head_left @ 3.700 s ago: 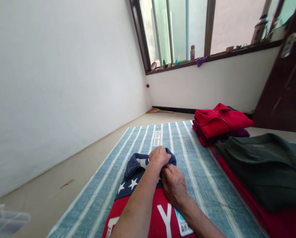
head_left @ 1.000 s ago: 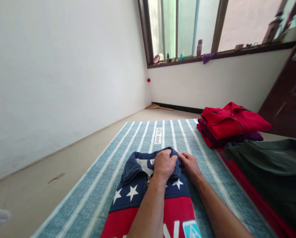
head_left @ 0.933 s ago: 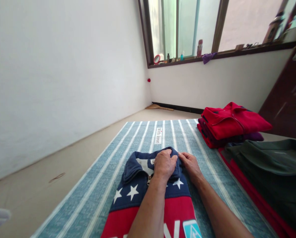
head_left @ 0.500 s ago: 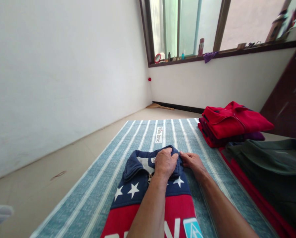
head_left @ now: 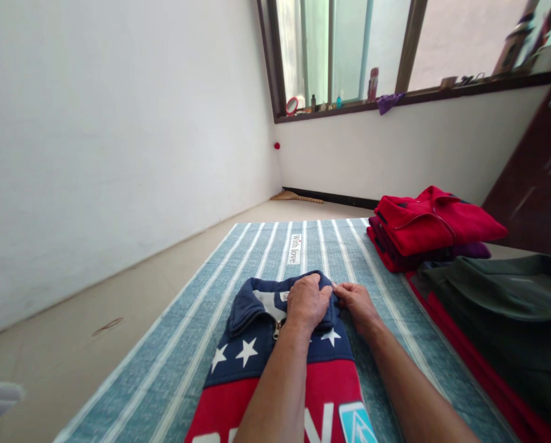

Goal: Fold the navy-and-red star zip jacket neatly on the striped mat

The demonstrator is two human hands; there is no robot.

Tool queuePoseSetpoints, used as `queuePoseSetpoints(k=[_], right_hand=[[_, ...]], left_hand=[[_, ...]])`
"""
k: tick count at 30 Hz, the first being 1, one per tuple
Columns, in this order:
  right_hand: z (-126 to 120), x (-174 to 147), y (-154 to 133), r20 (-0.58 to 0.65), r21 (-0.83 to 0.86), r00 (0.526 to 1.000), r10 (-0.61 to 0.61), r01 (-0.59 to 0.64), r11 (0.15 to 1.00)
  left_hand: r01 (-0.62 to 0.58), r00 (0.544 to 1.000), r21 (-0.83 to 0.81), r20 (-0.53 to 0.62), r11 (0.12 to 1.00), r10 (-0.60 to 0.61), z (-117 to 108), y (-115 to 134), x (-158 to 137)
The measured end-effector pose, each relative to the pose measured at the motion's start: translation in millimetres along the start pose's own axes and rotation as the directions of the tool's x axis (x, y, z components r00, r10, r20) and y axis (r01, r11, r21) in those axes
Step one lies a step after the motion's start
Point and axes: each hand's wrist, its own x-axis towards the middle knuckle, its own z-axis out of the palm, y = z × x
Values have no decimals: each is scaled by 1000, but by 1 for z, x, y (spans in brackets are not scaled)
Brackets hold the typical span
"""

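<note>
A folded navy and red sweatshirt (head_left: 242, 363) with white stars lies face up before me, its collar pointing away. My left hand (head_left: 308, 300) is closed on the right side of the collar, fingers curled over the fabric. Just to its right, my right hand (head_left: 356, 303) pinches the outer edge of the collar near the shoulder. The half-zip with its metal zipper pull (head_left: 277, 329) hangs partly open left of my left wrist. My left forearm covers part of the lettering on the red chest.
A striped blue-green cloth (head_left: 201, 326) covers the surface beneath. Folded red clothes (head_left: 441, 224) are stacked at right, with dark green folded clothes (head_left: 510, 320) nearer me. A broom (head_left: 296, 197) lies on the floor by the far wall. Bottles and a mirror (head_left: 292, 106) line the windowsill.
Almost nothing differs. Both hands keep their hold on the collar, and the view has shifted very slightly.
</note>
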Motion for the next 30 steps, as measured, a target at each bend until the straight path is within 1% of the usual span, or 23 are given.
queuePoseSetpoints(k=[4,8,16,22,30], right_hand=[[2,0,0,-31,0,1000,-1,1,1000],[2,1,1,-44,-5,999,-11,11,1000],[2,1,2,-48,-26,999,-10,9,1000],[2,4,4,-61,-72,997,-38,34,997],[2,5,5,-61,-108,997,-46,40,993]], left_hand=[[16,1000,6,4,1000,-16,-1,2,-1],[4,1000,7,4,1000,-4,0,1,0],[7,1000,24,6,1000,-7,0,1,0],[15,1000,34,7,999,-15,-1,2,-1],[20,1000,34,8,999,-20,1,1,1]])
